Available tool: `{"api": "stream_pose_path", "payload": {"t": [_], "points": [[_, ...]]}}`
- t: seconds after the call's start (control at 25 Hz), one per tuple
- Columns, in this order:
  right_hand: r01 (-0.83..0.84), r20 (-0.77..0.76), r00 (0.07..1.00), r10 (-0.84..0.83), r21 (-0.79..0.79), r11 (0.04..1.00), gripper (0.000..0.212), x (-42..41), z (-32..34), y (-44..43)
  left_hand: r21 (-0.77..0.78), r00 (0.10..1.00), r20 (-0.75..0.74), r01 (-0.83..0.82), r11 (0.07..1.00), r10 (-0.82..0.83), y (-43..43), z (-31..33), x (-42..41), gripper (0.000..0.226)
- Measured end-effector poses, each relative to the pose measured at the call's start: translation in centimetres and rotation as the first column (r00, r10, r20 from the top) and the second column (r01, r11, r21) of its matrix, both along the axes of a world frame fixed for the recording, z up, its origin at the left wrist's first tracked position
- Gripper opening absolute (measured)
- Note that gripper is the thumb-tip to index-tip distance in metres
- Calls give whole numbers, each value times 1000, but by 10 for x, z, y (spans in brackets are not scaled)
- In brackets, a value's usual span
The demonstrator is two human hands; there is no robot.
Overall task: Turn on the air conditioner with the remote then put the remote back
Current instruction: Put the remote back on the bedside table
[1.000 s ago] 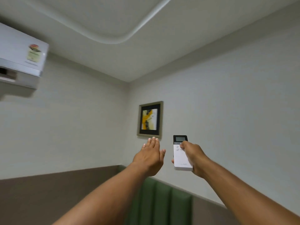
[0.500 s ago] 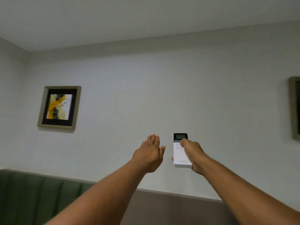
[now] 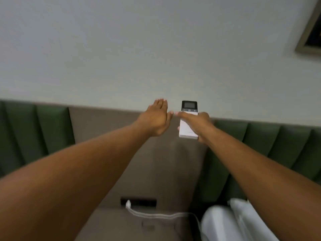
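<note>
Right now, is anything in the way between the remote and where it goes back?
I cannot tell where it goes back; no holder or table shows. The right hand holds the remote in the air before the wall. The open left hand floats beside it, empty. Below are a plugged-in white cable and a pillow.

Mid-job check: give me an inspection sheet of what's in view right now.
Surface: brown ledge below the wall panel.
Job's things: remote in right hand; air conditioner not in view.
Clutter: white pillows at lower right.
Hands: right gripping remote, thumb across its buttons; left hand open, flat, empty.
Cables: white cable plugged into black socket strip.
Surroundings: pale wall, green padded panels, picture frame.
</note>
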State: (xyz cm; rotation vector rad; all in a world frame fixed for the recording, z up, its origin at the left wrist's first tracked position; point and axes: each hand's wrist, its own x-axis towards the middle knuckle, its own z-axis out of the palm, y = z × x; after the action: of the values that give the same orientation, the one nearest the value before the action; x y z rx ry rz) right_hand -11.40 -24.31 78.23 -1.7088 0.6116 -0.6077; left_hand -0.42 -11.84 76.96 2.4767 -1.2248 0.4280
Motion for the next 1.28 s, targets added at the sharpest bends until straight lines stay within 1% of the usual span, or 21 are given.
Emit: {"api": "stream_pose_path", "payload": {"t": [0.04, 0.08, 0.16, 0.2, 0.28, 0.32, 0.36, 0.4, 0.44, 0.48, 0.52, 0.56, 0.64, 0.76, 0.88, 0.92, 1.08, 1.28], "points": [[20, -38, 999, -21, -16, 1000, 48, 6, -33, -3, 15, 999, -31, 12, 1000, -12, -4, -31, 5, 66], [45, -91, 995, -47, -26, 999, 40, 16, -77, -6, 37, 996, -87, 19, 999, -15, -6, -71, 9, 66], [51, -227, 972, -63, -59, 997, 24, 31, -177, -10, 103, 983, -182, 25, 994, -6, -6, -162, 18, 65], [49, -292, 954, -63, -55, 997, 22, 36, -232, -9, 136, 975, -222, 27, 990, 4, -3, -212, 21, 65], [60, -418, 906, -66, -27, 998, 29, 40, -342, -3, 181, 959, -283, 30, 983, 23, 8, -312, 22, 65], [67, -464, 883, -63, -8, 998, 35, 40, -395, 1, 204, 952, -301, 15, 979, 49, 15, -361, 22, 65], [79, -493, 868, -62, 12, 997, 36, 38, -438, 5, 222, 949, -308, -4, 975, 74, 22, -402, 21, 66], [95, -520, 852, -66, 29, 995, 32, 36, -486, 9, 237, 942, -321, -18, 971, 96, 30, -446, 18, 67], [111, -553, 829, -79, 25, 994, 26, 34, -536, 14, 268, 931, -344, -29, 963, 124, 37, -494, 15, 68], [123, -584, 805, -99, 1, 992, 24, 33, -583, 20, 312, 917, -367, -38, 949, 157, 45, -541, 10, 68], [130, -614, 780, -121, -29, 991, 30, 31, -626, 25, 368, 902, -386, -42, 929, 193, 53, -585, 4, 68], [130, -644, 752, -138, -61, 990, 40, 28, -668, 30, 420, 890, -398, -41, 907, 224, 61, -626, -2, 68], [111, -690, 709, -148, -98, 989, 56, 27, -734, 38, 485, 878, -400, -40, 874, 262, 72, -692, -6, 67], [38, -747, 648, -149, -164, 986, 74, 28, -800, 44, 499, 852, -426, -58, 865, 303, 74, -751, -8, 66], [-4, -780, 595, -196, -246, 969, 98, 32, -837, 50, 495, 824, -477, -35, 868, 305, 67, -784, -16, 66], [-20, -778, 593, -209, -273, 962, 103, 33, -843, 52, 490, 820, -492, -17, 871, 293, 65, -789, -20, 66], [-65, -772, 585, -248, -349, 935, 108, 37, -852, 54, 477, 818, -515, 24, 879, 257, 59, -798, -26, 65], [-99, -788, 544, -289, -402, 910, 109, 41, -852, 58, 494, 801, -531, 28, 869, 276, 59, -801, -15, 66]]}}
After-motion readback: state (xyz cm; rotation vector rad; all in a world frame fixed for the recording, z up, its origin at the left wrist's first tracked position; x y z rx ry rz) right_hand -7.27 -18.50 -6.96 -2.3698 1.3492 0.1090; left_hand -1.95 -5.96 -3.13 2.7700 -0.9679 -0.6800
